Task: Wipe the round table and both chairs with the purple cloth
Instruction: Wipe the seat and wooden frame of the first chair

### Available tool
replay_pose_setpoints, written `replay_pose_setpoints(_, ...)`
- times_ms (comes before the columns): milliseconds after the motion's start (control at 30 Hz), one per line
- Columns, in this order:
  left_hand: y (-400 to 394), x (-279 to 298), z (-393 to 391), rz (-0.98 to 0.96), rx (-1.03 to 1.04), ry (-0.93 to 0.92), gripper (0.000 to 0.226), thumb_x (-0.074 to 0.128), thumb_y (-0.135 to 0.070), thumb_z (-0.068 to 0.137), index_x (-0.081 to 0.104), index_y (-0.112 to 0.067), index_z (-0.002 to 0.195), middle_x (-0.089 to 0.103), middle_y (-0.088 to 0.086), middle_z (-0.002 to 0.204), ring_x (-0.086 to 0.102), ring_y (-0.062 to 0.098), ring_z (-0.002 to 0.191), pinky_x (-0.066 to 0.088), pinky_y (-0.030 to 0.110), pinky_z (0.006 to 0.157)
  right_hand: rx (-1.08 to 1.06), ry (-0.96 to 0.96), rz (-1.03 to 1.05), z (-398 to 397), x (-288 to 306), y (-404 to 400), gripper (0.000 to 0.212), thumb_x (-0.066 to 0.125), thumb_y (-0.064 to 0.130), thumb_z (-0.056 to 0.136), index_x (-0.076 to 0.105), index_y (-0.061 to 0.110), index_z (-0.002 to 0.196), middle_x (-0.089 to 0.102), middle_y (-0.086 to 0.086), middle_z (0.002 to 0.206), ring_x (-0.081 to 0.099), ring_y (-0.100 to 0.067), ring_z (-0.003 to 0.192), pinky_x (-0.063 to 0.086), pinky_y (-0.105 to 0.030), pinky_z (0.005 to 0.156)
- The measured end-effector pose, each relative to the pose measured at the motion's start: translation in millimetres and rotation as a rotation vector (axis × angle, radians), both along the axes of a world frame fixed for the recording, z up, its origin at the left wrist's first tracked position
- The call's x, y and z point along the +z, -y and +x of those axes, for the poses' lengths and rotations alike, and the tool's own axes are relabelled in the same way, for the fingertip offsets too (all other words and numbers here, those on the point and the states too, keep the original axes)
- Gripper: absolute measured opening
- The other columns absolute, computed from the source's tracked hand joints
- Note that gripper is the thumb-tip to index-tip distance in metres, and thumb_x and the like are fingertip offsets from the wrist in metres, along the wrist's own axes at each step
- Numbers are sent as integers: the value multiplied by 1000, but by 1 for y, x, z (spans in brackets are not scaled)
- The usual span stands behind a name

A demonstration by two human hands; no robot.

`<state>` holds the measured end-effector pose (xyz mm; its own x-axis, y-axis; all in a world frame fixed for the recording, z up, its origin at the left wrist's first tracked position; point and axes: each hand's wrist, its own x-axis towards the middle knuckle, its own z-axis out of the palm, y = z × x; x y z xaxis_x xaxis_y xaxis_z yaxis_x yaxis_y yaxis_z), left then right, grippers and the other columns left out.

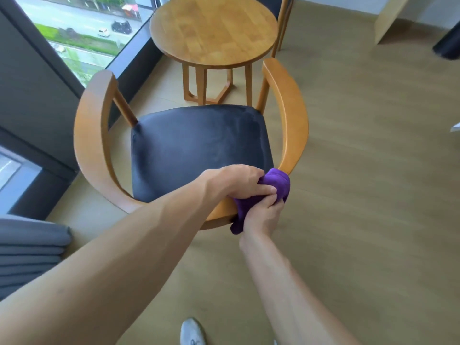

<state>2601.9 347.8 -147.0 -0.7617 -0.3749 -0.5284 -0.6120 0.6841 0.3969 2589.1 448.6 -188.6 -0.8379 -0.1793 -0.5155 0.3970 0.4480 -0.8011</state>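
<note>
Your left hand (pixel 236 181) and right hand (pixel 263 215) both grip the purple cloth (pixel 278 181), bunched under curled fingers (pixel 267 189) against the chair (pixel 293 125) rail.

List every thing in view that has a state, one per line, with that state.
Purple cloth: bunched, draped over the near chair's curved backrest rail, gripped by both hands.
Left hand: holds the cloth from above.
Right hand: grips the cloth from below.
Wooden chair with black padded seat: upright, seat bare.
Round wooden table: upright, top bare.
</note>
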Motion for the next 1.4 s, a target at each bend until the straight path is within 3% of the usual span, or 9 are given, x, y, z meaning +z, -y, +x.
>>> replay_pose_setpoints(367, 19, 29, 88, 102, -116, 12, 44, 50, -65, 93, 59, -26, 114, 59, -9, 96, 56, 17, 92, 42, 31, 77, 110, 110, 157, 86, 42, -6, 42, 33, 36, 104, 36, 2, 130, 50, -23, 136, 53, -41, 119, 44, -41, 96)
replay_pose_setpoints(567, 41, 45, 186, 121, -86, 93, 56, 72, -37, 88, 52, -40, 140, 61, -13, 129, 53, 7, 110, 40, 14, 89, 976, 298, 240, 112, 72, -25, 30, 52, 30, 90, 61, 8, 109, 68, -13, 111, 67, -30, 100, 55, -41, 87)
replay_pose_setpoints(667, 33, 36, 218, 91, 36, -2, 60, 71, -29, 89, 49, -37, 144, 55, -6, 138, 47, 14, 127, 39, 38, 108, 1155, -3, 214, 89, 93, -9, 20, 52, 15, 84, 69, 11, 75, 75, -9, 81, 72, -32, 80, 59, -44, 74)
replay_pose_setpoints(767, 17, 23, 227, 29, 151, -120, 61, 71, -31, 87, 47, -42, 143, 40, -6, 149, 28, 15, 144, 26, 47, 116, 1141, -579, 53, 68, 106, 27, 15, 54, 17, 89, 68, 19, 85, 71, 2, 83, 65, -20, 81, 52, -33, 77)
replay_pose_setpoints(867, 2, 12, 238, -121, 422, -188, 78, 78, -49, 78, 39, -48, 146, 11, -8, 165, 1, 17, 153, 11, 51, 121, 1523, -615, -15, 70, 98, 67, 26, 49, 28, 99, 64, 21, 119, 66, 2, 118, 59, -14, 108, 40, -23, 92)
replay_pose_setpoints(967, -28, 3, 241, -150, 932, -285, 108, 88, -54, 60, 30, -38, 151, 13, -8, 160, 15, 18, 148, 24, 47, 119, 1888, -535, 103, 81, 73, 93, 45, 37, 40, 103, 44, 22, 144, 52, -3, 144, 48, -22, 130, 34, -33, 105)
replay_pose_setpoints(1100, -86, -24, 213, -42, 1619, -563, 98, 82, -46, 73, 29, -23, 151, 32, -5, 148, 31, 13, 141, 29, 35, 117, 2091, -482, 237, 90, 54, 99, 55, 29, 47, 103, 35, 13, 146, 50, -14, 144, 47, -32, 129, 36, -39, 101)
replay_pose_setpoints(1200, -100, -27, 150, 320, 2107, -917, 66, 52, -56, 82, 43, -24, 140, 54, 15, 140, 55, 43, 125, 47, 62, 100, 2111, -434, 281, 86, 51, 100, 56, 28, 46, 104, 30, 10, 148, 50, -19, 142, 49, -34, 126, 37, -37, 96)
replay_pose_setpoints(1400, -98, -9, 80, 263, 2456, -1067, 70, 38, -48, 82, 37, -25, 148, 50, 11, 146, 48, 35, 133, 39, 56, 110, 2199, -480, 330, 63, 61, 91, 47, 31, 38, 103, 38, 10, 141, 54, -16, 137, 52, -32, 120, 40, -39, 98)
